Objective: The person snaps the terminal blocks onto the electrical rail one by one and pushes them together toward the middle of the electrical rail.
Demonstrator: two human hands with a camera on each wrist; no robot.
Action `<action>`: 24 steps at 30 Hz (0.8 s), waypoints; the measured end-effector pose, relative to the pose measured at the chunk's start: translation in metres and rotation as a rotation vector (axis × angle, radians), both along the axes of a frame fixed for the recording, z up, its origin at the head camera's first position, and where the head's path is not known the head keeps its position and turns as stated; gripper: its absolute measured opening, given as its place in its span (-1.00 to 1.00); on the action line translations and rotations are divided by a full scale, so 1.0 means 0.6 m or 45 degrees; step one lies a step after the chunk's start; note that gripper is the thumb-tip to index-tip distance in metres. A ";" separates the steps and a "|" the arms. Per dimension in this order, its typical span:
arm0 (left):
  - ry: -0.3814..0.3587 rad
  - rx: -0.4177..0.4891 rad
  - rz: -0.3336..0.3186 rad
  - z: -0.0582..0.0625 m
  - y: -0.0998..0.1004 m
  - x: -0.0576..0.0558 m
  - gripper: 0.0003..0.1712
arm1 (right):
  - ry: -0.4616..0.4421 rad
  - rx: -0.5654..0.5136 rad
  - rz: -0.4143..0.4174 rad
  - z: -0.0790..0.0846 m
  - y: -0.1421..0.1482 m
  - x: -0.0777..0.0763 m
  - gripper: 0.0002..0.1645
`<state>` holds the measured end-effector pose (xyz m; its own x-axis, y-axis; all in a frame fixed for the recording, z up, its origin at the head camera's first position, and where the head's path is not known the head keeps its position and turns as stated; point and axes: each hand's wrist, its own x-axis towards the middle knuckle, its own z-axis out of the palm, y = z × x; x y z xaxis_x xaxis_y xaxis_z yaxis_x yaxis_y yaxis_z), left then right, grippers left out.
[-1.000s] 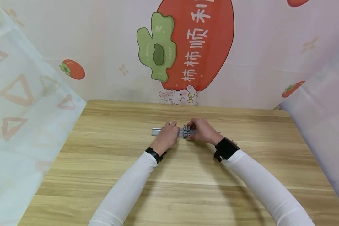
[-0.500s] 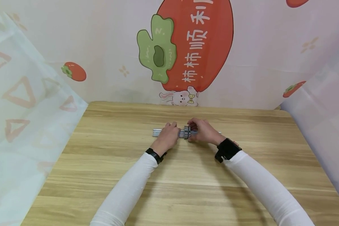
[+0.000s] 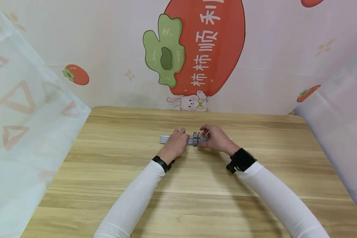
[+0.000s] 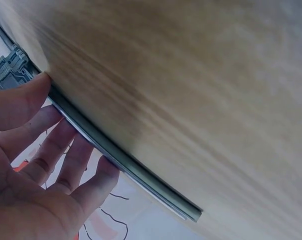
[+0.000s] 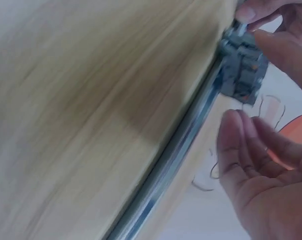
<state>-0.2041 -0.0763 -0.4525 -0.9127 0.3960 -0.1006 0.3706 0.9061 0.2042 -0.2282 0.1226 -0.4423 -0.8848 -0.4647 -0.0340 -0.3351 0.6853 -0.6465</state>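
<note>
A slotted metal DIN rail (image 3: 164, 139) lies crosswise on the wooden table. Grey terminal blocks (image 3: 195, 139) stand upright on its middle, with a narrow gap between them. My left hand (image 3: 176, 143) holds the rail just left of the blocks; in the left wrist view the thumb is at one long edge and the fingertips at the other. To the right of the blocks is my right hand (image 3: 216, 139), fingers and thumb spread. In the right wrist view, its fingertips (image 5: 232, 122) are apart from the blocks (image 5: 243, 70), while the thumb is close to them; whether it touches is unclear.
The wooden tabletop (image 3: 178, 198) stretches around the rail on all sides. A printed cloth (image 3: 116, 49) with persimmon pictures rises behind the back edge, and pale cloth hangs at both sides.
My right hand has loosened around the blocks, its fingers moving away slightly to the right. A gap between the blocks now shows more clearly. The left hand stays on the rail.
</note>
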 end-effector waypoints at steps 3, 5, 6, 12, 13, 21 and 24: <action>-0.004 0.013 0.003 0.001 -0.001 0.000 -0.71 | -0.024 0.024 -0.012 0.007 -0.006 0.003 -0.15; -0.006 0.023 0.005 0.001 -0.002 0.000 -0.71 | -0.040 0.040 -0.016 0.009 -0.010 0.004 -0.12; -0.008 0.029 0.007 0.001 -0.002 0.000 -0.71 | -0.043 0.050 -0.012 0.010 -0.012 0.004 -0.11; -0.023 0.058 0.022 0.001 -0.003 0.000 -0.68 | -0.094 0.040 -0.036 0.005 -0.016 0.005 -0.09; -0.026 0.063 0.023 0.001 -0.003 0.000 -0.67 | -0.104 0.024 -0.041 0.005 -0.015 0.006 -0.10; -0.029 0.112 0.028 0.002 -0.007 0.001 -0.59 | -0.157 -0.084 -0.047 0.002 -0.005 0.010 -0.20; -0.023 0.117 0.025 0.001 -0.009 0.002 -0.59 | -0.162 -0.107 -0.046 0.000 -0.003 0.010 -0.23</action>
<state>-0.2032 -0.0815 -0.4522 -0.9189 0.3861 -0.0810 0.3482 0.8903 0.2934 -0.2221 0.1210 -0.4421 -0.8920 -0.4386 -0.1090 -0.2230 0.6369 -0.7380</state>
